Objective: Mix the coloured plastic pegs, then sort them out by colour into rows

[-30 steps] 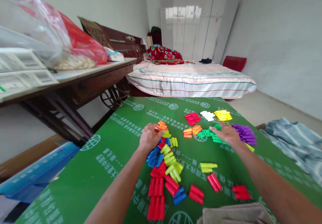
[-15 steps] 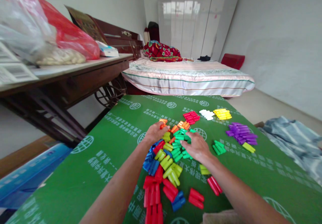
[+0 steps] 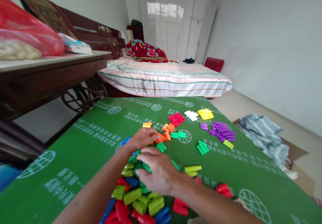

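My left hand (image 3: 143, 138) is at the middle of the green table. Its fingers are curled together at an orange plastic double-tube piece (image 3: 161, 137), and more orange pieces (image 3: 168, 127) lie just beyond. Nearer to me, my right hand (image 3: 159, 170) reaches left, palm down with fingers apart, over a heap of green double-tube pieces (image 3: 144, 167). It partly hides them. In front of the heap are olive-yellow pieces (image 3: 132, 196), red pieces (image 3: 122, 210) and blue pieces (image 3: 163, 214), mixed together. A few green pieces (image 3: 178, 134) lie apart, past my right hand.
Sorted groups lie farther back: red pieces (image 3: 176, 118), white pieces (image 3: 191, 115), yellow pieces (image 3: 205, 113) and purple pieces (image 3: 221, 131). A bed (image 3: 166, 79) stands beyond the table (image 3: 83, 143). A wooden desk (image 3: 55, 68) is at the left, and cloth (image 3: 264, 136) lies at the right.
My right hand has swept left and toward me, onto the heap, shifting green pieces. My left hand has drawn nearer to my right hand. The view has turned right.
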Demonstrator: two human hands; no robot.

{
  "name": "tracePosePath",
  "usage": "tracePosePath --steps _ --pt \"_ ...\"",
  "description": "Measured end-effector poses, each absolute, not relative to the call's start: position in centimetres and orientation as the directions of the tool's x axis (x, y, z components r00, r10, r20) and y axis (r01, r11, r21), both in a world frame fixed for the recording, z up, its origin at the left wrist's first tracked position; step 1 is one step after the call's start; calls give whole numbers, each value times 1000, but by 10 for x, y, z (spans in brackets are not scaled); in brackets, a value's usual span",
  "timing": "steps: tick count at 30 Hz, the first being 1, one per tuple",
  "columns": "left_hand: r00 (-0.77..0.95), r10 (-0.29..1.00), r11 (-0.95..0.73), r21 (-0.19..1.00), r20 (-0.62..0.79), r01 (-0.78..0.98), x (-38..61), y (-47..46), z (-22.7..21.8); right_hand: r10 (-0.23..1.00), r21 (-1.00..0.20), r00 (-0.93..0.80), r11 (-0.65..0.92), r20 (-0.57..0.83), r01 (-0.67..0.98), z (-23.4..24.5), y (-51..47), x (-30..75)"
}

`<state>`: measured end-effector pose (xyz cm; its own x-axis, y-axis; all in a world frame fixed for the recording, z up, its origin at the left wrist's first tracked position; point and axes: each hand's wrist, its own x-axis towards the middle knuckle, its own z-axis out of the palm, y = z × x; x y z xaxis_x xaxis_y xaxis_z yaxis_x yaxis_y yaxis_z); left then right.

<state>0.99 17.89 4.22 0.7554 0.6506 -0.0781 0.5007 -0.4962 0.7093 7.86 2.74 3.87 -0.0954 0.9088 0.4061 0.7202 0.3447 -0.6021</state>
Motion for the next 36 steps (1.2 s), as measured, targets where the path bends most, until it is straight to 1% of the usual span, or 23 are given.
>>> tracePosePath --steps 1,2,3,5,6,8,9,11,12,14,19,23,27,29,31,32,33,34,36 --pt "759 646 -495 711 -82 499 9 181 43 884 -571 -80 364 460 736 42 25 97" --pt "751 656 -499 704 -74 505 9 183 44 860 -530 -37 348 510 773 44 22 122" --pt "735 676 -508 688 -53 518 8 187 45 840 -493 38 281 542 824 44 19 152" --pt "679 734 -522 646 8 556 7 194 44 781 -454 238 65 577 888 36 9 227" --pt "647 762 -521 625 35 581 7 198 43 750 -455 347 -69 564 888 29 3 267" --pt "601 797 -512 598 63 617 9 206 40 684 -473 549 -326 480 819 12 -13 341" --pt "591 804 -509 593 69 624 11 209 38 651 -504 634 -414 418 758 2 -21 372" --pt "603 793 -533 578 87 618 18 215 34 603 -600 755 -513 258 614 -16 -34 414" --pt "621 777 -560 565 104 606 23 217 32 618 -633 762 -515 193 578 -23 -39 424" --pt "651 748 -606 530 127 593 36 221 28 662 -691 736 -464 145 554 -33 -43 425" --pt "672 733 -629 481 105 611 76 232 18 721 -802 665 -275 193 530 -39 -28 365" --pt "692 717 -642 464 80 611 107 243 14 806 -860 541 -83 239 503 -35 -10 295" --pt "712 700 -657 436 50 615 132 250 12 869 -887 393 102 300 451 -22 1 218" --pt "719 694 -665 418 42 618 142 251 11 902 -880 263 209 342 426 -10 4 190" --pt "726 686 -679 396 41 619 149 251 11 907 -835 130 302 400 460 5 10 185" --pt "729 683 -687 381 46 619 151 250 12 895 -799 106 327 434 505 11 15 195" --pt "730 682 -694 364 57 620 152 250 13 878 -755 117 323 464 570 17 22 212" --pt "727 683 -700 346 72 624 153 250 15 846 -717 192 276 497 641 21 30 237" --pt "702 703 -697 307 117 648 150 255 19 779 -666 372 78 506 742 21 49 303"
